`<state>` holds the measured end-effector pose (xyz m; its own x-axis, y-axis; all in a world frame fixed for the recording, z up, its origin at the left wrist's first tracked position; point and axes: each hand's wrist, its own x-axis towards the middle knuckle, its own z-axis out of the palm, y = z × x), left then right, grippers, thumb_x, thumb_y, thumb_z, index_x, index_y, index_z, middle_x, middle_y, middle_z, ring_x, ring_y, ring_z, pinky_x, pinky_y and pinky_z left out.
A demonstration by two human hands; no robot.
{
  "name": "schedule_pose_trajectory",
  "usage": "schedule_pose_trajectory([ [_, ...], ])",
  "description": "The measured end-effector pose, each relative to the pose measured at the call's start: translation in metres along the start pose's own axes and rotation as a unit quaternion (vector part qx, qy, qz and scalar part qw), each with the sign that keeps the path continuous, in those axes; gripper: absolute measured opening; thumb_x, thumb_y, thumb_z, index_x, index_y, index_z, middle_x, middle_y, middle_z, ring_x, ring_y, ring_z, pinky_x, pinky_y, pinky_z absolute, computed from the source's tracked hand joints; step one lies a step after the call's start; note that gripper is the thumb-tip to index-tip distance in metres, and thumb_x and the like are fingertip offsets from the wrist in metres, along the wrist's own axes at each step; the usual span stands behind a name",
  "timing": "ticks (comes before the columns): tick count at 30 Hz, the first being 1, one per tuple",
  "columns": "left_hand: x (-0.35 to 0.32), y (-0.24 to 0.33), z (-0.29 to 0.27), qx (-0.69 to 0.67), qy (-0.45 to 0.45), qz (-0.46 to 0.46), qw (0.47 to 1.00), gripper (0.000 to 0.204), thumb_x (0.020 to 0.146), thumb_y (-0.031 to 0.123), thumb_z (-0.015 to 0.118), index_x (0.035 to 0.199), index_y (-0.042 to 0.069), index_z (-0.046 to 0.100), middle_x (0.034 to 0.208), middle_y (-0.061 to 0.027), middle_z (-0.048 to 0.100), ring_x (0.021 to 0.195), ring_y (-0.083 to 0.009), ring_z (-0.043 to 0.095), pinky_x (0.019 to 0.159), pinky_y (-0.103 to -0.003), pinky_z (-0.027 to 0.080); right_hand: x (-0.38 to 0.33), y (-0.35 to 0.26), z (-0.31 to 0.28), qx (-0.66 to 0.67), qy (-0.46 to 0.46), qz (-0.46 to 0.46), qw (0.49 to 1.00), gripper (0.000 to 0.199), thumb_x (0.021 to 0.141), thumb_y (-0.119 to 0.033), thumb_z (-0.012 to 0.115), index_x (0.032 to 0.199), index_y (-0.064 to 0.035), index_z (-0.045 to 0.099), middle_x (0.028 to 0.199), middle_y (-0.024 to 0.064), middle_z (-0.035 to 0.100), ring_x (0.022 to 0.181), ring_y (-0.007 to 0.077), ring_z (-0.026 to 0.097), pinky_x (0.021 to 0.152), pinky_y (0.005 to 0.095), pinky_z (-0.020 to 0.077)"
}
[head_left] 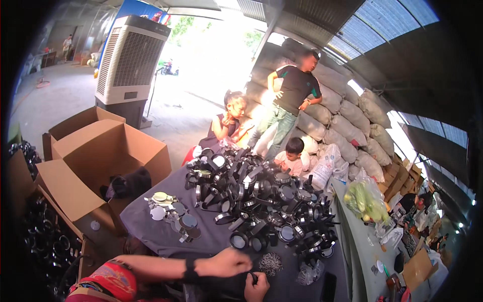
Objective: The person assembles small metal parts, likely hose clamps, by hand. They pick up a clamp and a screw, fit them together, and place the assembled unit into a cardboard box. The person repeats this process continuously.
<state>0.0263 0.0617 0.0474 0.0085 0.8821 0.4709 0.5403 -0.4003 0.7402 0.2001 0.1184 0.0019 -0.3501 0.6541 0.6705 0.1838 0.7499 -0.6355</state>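
My left hand (230, 262), with a black band at its wrist, is over the near edge of the dark cloth-covered table (151, 226). Its fingers are curled together, slightly blurred, and anything in them is hidden. Just right of it and nearer, my right hand (256, 288) is closed around a small black piece (255, 277) that shows at its fingertips. Beside both hands lies a small heap of shiny metal bits (270, 264). Beyond rises a big pile of black round-headed pieces (266, 191) with short arms. A smaller group of round discs (176, 216) lies to the left.
A crumpled clear bag (310, 272) and a dark flat phone-like slab (328, 287) lie at right. Open cardboard boxes (75, 183) stand left, before an air cooler (132, 65). Several people, one standing person (297, 90) among them, are beyond the pile, near stacked sacks (347, 136).
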Motion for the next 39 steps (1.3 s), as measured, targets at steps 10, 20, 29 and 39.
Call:
schedule_pose_trajectory([
  [10, -0.092, -0.035, -0.001, 0.08, 0.128, -0.108, 0.983, 0.01, 0.084, 0.013, 0.064, 0.09, 0.006, 0.067, 0.078, -0.0102, 0.068, 0.074, -0.0264, 0.068, 0.065, -0.033, 0.053, 0.003, -0.011, 0.005, -0.005, -0.078, -0.017, 0.997, 0.011, 0.082, -0.007, 0.066, 0.083, -0.0021, 0.057, 0.073, 0.0177, 0.058, 0.065, 0.036, 0.056, 0.06, 0.0417, 0.0461],
  [20, -0.092, -0.032, 0.002, 0.1, 0.144, -0.079, 0.981, 0.008, 0.083, 0.016, 0.061, 0.086, 0.009, 0.063, 0.077, -0.0078, 0.065, 0.072, -0.0298, 0.065, 0.061, -0.039, 0.05, -0.001, -0.003, 0.004, 0.01, -0.104, -0.01, 0.994, 0.009, 0.081, -0.003, 0.066, 0.087, -0.0006, 0.059, 0.078, 0.0166, 0.062, 0.067, 0.0347, 0.059, 0.062, 0.0407, 0.0487],
  [29, -0.092, -0.031, 0.003, 0.13, 0.15, -0.066, 0.978, 0.008, 0.082, 0.015, 0.062, 0.084, 0.007, 0.063, 0.077, -0.0083, 0.065, 0.073, -0.0305, 0.064, 0.061, -0.039, 0.05, 0.0, -0.007, 0.002, 0.012, -0.116, 0.021, 0.993, 0.011, 0.084, -0.007, 0.063, 0.093, -0.0001, 0.06, 0.081, 0.018, 0.064, 0.074, 0.0367, 0.062, 0.067, 0.0415, 0.05],
  [39, -0.091, -0.032, 0.005, 0.123, 0.159, -0.054, 0.978, 0.008, 0.081, 0.014, 0.063, 0.083, 0.007, 0.062, 0.076, -0.0079, 0.064, 0.072, -0.0302, 0.064, 0.06, -0.039, 0.05, 0.004, -0.011, 0.001, 0.005, -0.138, 0.026, 0.99, 0.021, 0.084, -0.006, 0.063, 0.104, 0.0004, 0.061, 0.091, 0.0211, 0.065, 0.083, 0.0389, 0.064, 0.073, 0.0419, 0.0515],
])
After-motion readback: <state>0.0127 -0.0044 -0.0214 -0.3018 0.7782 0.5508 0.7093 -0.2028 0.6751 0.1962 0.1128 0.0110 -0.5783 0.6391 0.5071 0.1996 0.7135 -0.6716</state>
